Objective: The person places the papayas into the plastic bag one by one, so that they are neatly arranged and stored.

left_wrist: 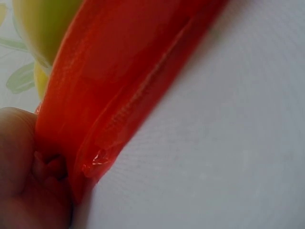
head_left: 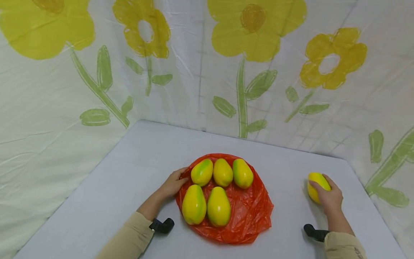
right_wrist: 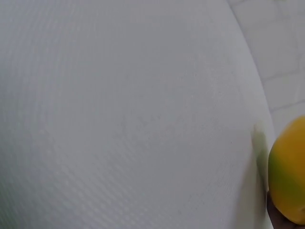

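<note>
A red plastic bag [head_left: 244,212] lies spread in a round shape on the table, its rim rolled up. Several yellow papayas with green streaks, such as the front-left papaya [head_left: 194,205], rest on it in two rows. My left hand [head_left: 173,184] grips the bag's left rim; in the left wrist view its curled fingers meet the red plastic [left_wrist: 95,95]. Off to the right, my right hand [head_left: 330,197] holds another papaya [head_left: 318,185], thumb on the near side and fingers round the far side. Only part of this papaya [right_wrist: 288,171] enters the right wrist view.
A white cloth covers the table [head_left: 136,154]. Behind it and along both sides hangs a white curtain [head_left: 187,90] printed with yellow flowers. Black wrist cameras stick out from each wrist, the left camera [head_left: 163,226] close to the bag's edge.
</note>
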A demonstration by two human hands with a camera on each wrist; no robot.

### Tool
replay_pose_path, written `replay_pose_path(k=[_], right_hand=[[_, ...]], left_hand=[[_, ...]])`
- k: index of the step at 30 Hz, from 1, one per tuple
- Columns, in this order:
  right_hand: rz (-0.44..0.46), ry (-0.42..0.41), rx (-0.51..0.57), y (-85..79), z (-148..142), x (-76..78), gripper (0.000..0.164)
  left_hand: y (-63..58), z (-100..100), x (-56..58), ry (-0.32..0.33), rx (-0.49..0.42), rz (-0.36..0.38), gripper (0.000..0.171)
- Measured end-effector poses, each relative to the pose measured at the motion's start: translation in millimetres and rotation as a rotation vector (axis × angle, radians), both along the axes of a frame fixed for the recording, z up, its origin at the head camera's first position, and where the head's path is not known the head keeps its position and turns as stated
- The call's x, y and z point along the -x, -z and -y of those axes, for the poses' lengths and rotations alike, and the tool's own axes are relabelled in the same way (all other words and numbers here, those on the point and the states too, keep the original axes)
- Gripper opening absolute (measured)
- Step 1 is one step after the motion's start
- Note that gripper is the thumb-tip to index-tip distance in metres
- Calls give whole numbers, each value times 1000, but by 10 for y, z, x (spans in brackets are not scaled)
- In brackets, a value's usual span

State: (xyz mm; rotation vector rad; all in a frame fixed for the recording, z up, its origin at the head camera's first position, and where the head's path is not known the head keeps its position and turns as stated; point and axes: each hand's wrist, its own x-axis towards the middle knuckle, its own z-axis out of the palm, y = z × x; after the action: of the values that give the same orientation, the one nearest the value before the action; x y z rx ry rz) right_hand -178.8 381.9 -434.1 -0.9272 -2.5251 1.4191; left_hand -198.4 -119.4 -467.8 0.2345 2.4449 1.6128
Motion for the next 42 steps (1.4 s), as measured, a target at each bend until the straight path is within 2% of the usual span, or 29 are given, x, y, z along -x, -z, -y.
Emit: replay_pose_path(k=[9, 17, 22, 27, 33, 42], right_hand=[[-7, 60, 128, -23, 39, -15, 78], [-16, 134, 277, -156, 116, -35, 79], [-79, 153, 381, -277, 202, -73, 82], [-134, 177, 475, -402, 283, -124, 77], [-150, 192, 543, -508, 345, -177, 77], [-232, 195, 619, -631, 484, -250, 67]], left_hand=[[10, 7, 13, 16, 8, -7, 42], [-3, 3, -4, 12, 13, -2, 43], [9, 14, 4, 24, -2, -19, 42], [18, 10, 10, 39, -14, -21, 43], [29, 8, 13, 18, -20, -12, 43], [36, 15, 24, 40, -13, -25, 43]])
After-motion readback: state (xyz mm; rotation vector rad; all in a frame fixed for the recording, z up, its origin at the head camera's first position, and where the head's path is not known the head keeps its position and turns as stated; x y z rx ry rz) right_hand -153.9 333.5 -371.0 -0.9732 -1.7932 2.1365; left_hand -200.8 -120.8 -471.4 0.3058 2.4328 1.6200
